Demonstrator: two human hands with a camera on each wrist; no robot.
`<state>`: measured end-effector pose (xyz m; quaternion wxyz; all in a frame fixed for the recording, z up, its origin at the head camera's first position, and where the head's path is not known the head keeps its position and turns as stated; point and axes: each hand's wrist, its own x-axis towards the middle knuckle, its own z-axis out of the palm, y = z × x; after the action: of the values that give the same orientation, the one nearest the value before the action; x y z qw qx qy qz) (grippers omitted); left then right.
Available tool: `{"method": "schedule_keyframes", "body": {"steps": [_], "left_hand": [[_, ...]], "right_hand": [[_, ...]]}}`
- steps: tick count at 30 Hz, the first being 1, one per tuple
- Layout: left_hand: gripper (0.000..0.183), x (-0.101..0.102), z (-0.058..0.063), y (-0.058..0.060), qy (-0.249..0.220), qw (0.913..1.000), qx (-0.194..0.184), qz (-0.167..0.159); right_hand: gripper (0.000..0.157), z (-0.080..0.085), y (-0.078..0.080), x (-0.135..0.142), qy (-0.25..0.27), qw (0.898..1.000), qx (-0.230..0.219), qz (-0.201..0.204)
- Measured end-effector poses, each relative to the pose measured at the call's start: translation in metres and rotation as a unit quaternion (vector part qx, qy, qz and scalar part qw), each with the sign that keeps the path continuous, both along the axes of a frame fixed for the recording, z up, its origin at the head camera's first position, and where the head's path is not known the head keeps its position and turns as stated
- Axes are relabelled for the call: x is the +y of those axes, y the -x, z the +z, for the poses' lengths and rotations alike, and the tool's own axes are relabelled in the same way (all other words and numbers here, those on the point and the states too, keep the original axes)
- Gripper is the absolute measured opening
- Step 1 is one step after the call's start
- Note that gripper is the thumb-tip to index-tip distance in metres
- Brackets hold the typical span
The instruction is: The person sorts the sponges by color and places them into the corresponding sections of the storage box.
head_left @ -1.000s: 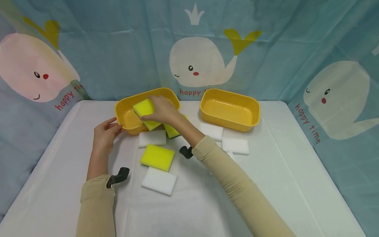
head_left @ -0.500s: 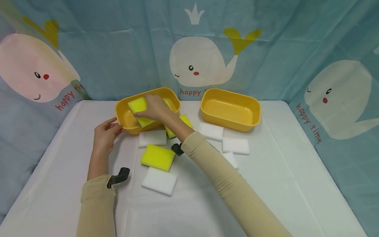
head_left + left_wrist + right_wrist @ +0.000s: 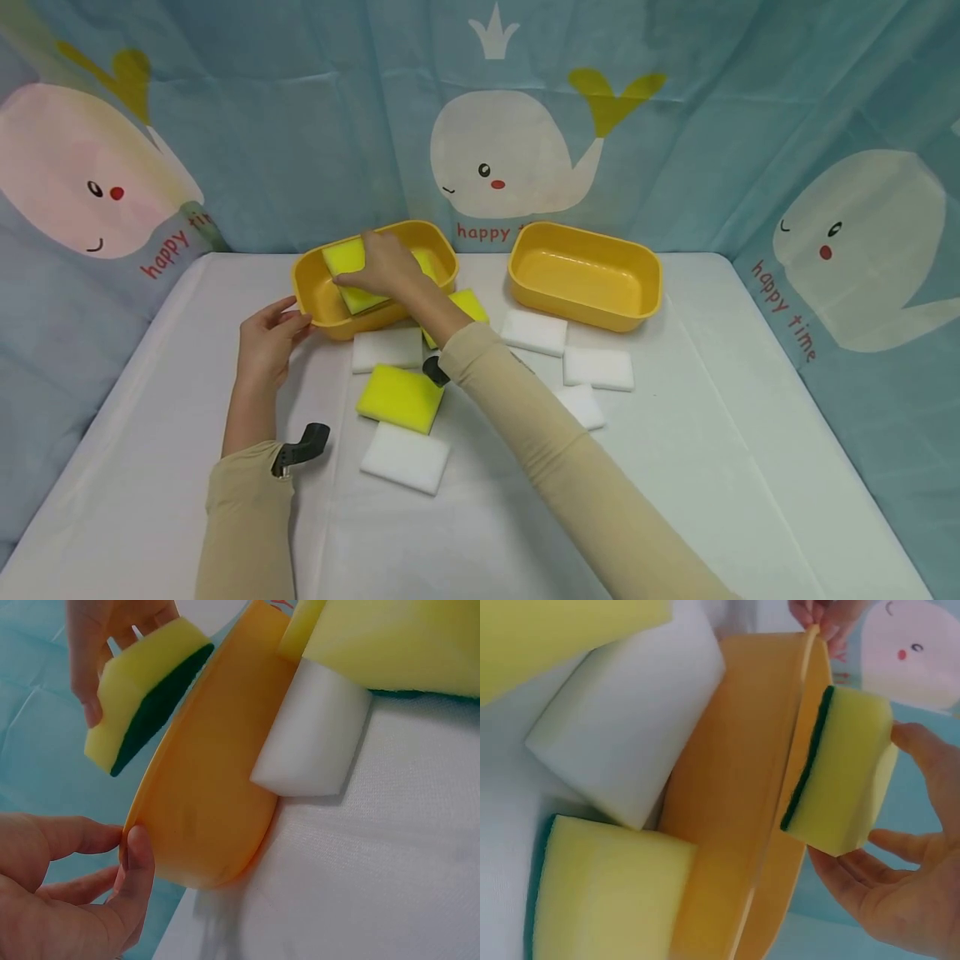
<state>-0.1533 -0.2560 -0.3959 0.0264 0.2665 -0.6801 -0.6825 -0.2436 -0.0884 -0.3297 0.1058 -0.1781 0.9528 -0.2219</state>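
Observation:
My left hand pinches the near left rim of the left yellow plastic container between thumb and fingers. In the right wrist view, my right hand grips a yellow sponge with a dark green scouring side. That sponge is tilted, its green side facing down, at the container's opening. More yellow shows inside the container beyond the hand, partly hidden. Just in front of the container lie a white sponge and another yellow sponge, the latter partly behind the right forearm.
A second yellow container stands at the back right. Nearer lie a yellow sponge and a white sponge. Several white sponges are right of the right forearm. A whale-print curtain borders the white table.
My right hand has moved left and slightly back with the yellow sponge, lowering it toward the left container. The left hand has stayed at the rim.

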Motion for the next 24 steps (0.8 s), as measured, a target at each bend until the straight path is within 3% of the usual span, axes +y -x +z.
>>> {"method": "schedule_keyframes", "body": {"steps": [10,20,24], "left_hand": [[0.062,0.0,0.0,0.002,-0.002,1.0,-0.002,0.001],[0.062,0.0,-0.001,0.002,0.001,1.0,-0.004,0.005],[0.061,0.0,-0.001,0.002,0.009,0.9999,-0.005,0.005]], "right_hand": [[0.077,-0.007,0.003,-0.006,0.008,1.0,0.007,-0.009],[0.085,-0.017,0.008,-0.008,0.025,0.999,0.001,-0.03],[0.09,-0.021,0.009,-0.007,0.039,0.999,0.003,-0.019]]}}
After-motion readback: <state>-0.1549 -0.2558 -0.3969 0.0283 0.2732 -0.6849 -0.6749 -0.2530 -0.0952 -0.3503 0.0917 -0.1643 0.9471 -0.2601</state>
